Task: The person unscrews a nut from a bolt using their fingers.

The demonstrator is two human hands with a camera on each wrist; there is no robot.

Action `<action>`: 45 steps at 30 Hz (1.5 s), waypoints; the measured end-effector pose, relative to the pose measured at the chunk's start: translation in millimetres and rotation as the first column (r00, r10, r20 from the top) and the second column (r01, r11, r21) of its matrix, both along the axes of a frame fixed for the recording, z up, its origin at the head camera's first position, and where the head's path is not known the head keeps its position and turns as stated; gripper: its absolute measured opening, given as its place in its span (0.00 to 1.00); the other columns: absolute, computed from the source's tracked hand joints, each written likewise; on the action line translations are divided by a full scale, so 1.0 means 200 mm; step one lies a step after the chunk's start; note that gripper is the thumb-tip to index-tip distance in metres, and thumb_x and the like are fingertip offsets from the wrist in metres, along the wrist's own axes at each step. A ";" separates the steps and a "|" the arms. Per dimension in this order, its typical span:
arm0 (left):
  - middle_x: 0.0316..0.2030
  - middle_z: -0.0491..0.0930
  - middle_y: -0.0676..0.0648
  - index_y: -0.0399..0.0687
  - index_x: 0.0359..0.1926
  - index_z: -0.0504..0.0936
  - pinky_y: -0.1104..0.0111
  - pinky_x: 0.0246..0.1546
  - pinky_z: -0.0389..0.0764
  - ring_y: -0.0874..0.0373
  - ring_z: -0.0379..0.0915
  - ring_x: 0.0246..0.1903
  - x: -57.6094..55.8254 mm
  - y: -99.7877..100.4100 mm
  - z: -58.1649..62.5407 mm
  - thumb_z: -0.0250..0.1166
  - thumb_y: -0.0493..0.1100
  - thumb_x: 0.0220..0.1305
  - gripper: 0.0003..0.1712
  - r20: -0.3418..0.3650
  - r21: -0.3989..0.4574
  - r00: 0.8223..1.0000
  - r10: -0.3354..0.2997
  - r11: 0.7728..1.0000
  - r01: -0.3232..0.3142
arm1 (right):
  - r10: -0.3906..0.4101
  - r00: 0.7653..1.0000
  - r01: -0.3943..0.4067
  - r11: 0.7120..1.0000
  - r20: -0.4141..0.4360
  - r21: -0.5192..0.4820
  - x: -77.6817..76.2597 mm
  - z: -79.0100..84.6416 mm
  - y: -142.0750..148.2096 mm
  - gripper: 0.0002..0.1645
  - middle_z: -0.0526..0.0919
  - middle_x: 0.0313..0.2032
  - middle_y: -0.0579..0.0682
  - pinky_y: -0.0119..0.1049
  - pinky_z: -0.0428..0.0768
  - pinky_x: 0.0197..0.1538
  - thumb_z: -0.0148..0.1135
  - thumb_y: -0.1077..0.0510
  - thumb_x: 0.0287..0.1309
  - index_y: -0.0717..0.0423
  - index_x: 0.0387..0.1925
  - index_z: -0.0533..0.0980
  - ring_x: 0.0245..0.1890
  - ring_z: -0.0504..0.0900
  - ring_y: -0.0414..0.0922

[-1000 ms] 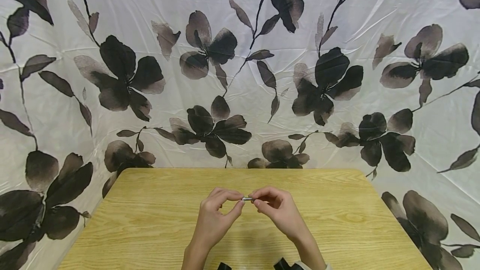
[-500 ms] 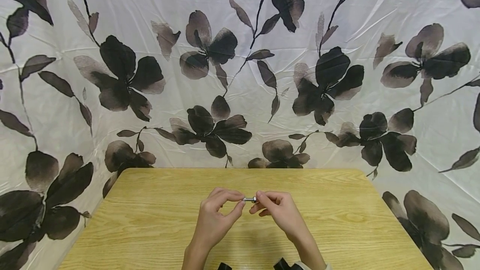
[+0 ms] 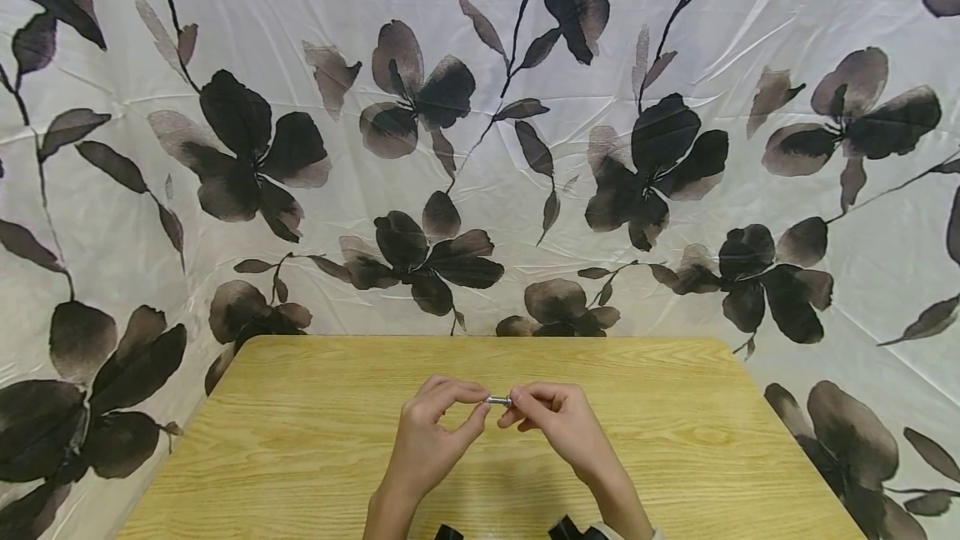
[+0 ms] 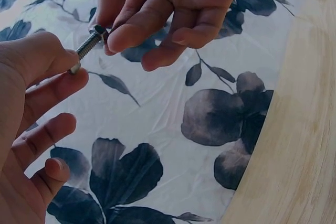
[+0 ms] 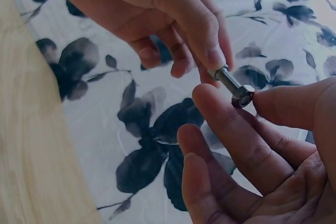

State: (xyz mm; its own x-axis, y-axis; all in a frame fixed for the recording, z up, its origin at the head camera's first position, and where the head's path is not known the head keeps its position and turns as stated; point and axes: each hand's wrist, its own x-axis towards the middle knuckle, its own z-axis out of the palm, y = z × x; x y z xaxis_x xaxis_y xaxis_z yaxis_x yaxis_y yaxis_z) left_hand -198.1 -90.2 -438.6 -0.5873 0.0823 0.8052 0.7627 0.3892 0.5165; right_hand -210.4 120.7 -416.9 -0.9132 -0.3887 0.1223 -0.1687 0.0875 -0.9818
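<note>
A small metal bolt (image 3: 497, 400) lies roughly level between the two hands, above the table. My left hand (image 3: 435, 433) pinches one end of it between thumb and index finger, hiding that tip; its other fingers are spread in the left wrist view. Bare thread on the bolt (image 4: 87, 46) shows between the hands. At the right end sits a hex nut (image 5: 242, 97), with a round end visible in its middle. My right hand (image 3: 561, 425) has its thumb against the nut's side and its index finger close below, pinching it.
Under the hands is a light wood-grain table (image 3: 300, 457) with rounded far corners. White cloth (image 3: 555, 273) with dark flowers hangs behind it and along both sides. Black wrist-worn pieces (image 3: 564, 528) show at the bottom edge.
My right fingers have shifted: earlier they covered the right end of the bolt, then the thumb moved onto the nut, which now appears turned. The left hand has kept its hold and place.
</note>
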 end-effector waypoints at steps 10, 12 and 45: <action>0.37 0.89 0.54 0.52 0.37 0.90 0.76 0.44 0.80 0.59 0.82 0.41 0.00 0.00 0.00 0.76 0.30 0.54 0.13 0.020 0.007 1.000 0.007 1.000 -0.008 | -0.006 0.999 0.004 0.999 -0.047 -0.033 0.01 0.01 0.00 0.16 0.89 0.43 0.63 0.38 0.87 0.46 0.66 0.56 0.69 0.66 0.50 0.82 0.40 0.89 0.41; 0.37 0.89 0.54 0.52 0.37 0.89 0.75 0.44 0.81 0.59 0.82 0.41 0.00 0.00 0.00 0.76 0.30 0.55 0.13 0.024 0.008 1.000 0.007 1.000 -0.008 | -0.003 0.998 0.000 0.999 -0.060 -0.044 0.01 0.01 0.00 0.15 0.88 0.44 0.63 0.38 0.86 0.46 0.67 0.58 0.68 0.66 0.50 0.82 0.40 0.88 0.40; 0.37 0.90 0.54 0.51 0.36 0.91 0.73 0.42 0.81 0.59 0.80 0.39 0.00 0.01 -0.01 0.78 0.30 0.52 0.13 -0.030 -0.026 0.999 0.037 0.999 -0.037 | -0.132 0.989 0.129 0.990 0.062 0.050 -0.01 0.00 0.00 0.21 0.90 0.31 0.55 0.40 0.83 0.50 0.63 0.48 0.72 0.63 0.43 0.85 0.38 0.88 0.46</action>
State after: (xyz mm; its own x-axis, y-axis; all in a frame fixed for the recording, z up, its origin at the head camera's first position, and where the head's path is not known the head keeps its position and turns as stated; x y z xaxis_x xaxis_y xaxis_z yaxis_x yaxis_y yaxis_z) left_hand -198.0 -87.4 -440.1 -0.5663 0.0827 0.8200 0.7623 0.4308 0.4830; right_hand -211.5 120.2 -416.8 -0.9620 -0.2690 0.0462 -0.0891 0.1495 -0.9847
